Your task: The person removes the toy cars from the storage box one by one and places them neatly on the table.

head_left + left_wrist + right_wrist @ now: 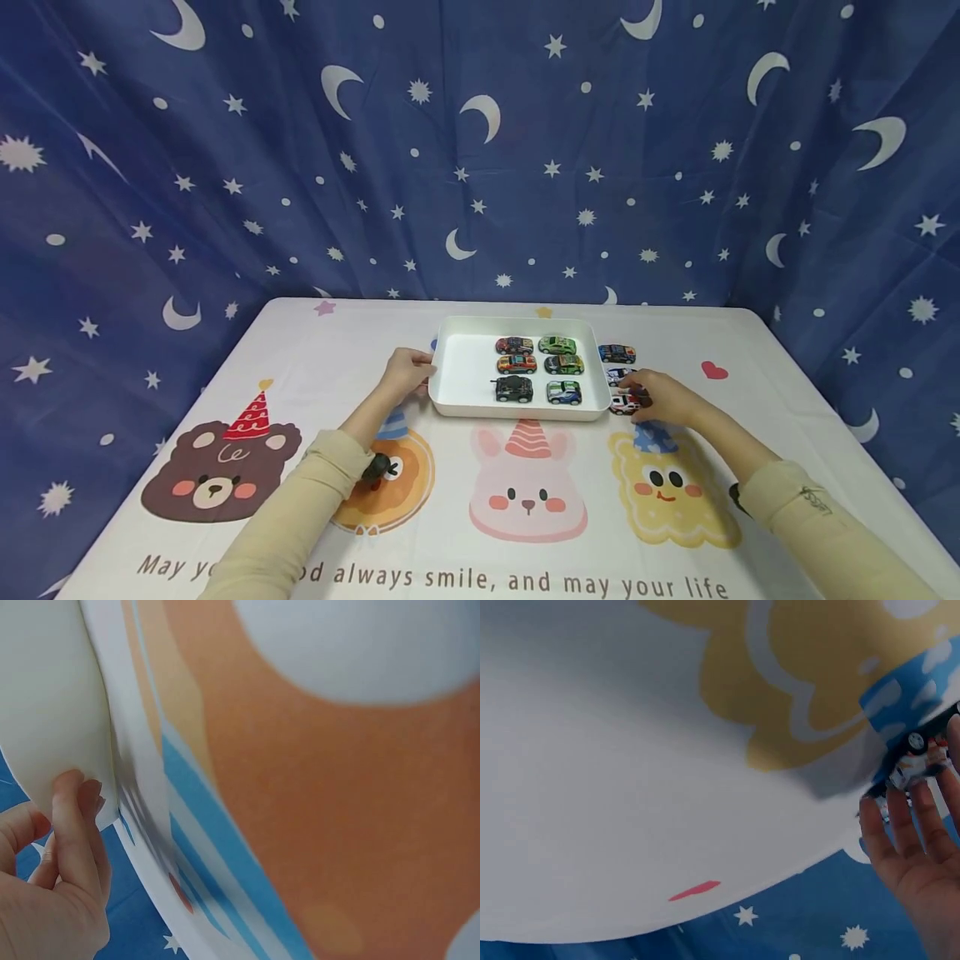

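A white tray (pixel 450 367) stands mid-table with several toy cars in two columns, among them a black car (pixel 513 388) and a green car (pixel 557 344). My left hand (pixel 418 372) is at the tray's left side. Its fingertips (pixel 75 787) press on the outer wall of the tray (pixel 45 705). Just right of the tray, my right hand (pixel 636 395) is over a white and red toy car (pixel 622 405) on the cloth. Its fingers (pixel 900 825) close on that white and red toy car (pixel 921 761).
Two more toy cars (pixel 617 353) (pixel 618 374) lie on the cloth right of the tray, behind my right hand. The tablecloth (pixel 525 492) has cartoon animals and printed words. A blue star-and-moon curtain (pixel 480 150) hangs behind the table.
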Available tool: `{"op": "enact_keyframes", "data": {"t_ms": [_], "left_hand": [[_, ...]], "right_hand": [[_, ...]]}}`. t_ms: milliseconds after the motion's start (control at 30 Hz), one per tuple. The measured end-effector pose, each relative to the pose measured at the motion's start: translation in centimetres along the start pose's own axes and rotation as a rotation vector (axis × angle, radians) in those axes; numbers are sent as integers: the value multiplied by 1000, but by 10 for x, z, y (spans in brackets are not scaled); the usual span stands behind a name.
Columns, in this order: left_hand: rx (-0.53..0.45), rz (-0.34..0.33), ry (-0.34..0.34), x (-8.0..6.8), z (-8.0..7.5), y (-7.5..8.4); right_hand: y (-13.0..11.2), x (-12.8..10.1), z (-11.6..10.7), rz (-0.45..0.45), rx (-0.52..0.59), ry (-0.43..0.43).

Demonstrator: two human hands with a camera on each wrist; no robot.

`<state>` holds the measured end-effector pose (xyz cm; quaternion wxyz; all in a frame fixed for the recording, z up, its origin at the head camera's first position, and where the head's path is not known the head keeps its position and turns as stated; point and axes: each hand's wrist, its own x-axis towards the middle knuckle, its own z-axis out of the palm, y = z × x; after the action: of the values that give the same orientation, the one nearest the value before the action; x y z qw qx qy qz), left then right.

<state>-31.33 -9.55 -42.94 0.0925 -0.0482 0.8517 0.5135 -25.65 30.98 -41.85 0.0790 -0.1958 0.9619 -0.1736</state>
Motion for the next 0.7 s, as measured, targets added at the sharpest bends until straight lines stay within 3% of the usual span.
{"op": "enact_keyframes", "data": {"t_ms": [233,700], "left_hand": [[-16,-1,1,0,1,-1],[-20,-5,3,-1,-1,-1]], "right_hand": [[-6,-3,-14,37,-36,50],[-31,17,-35,-20,-39,66]]}}
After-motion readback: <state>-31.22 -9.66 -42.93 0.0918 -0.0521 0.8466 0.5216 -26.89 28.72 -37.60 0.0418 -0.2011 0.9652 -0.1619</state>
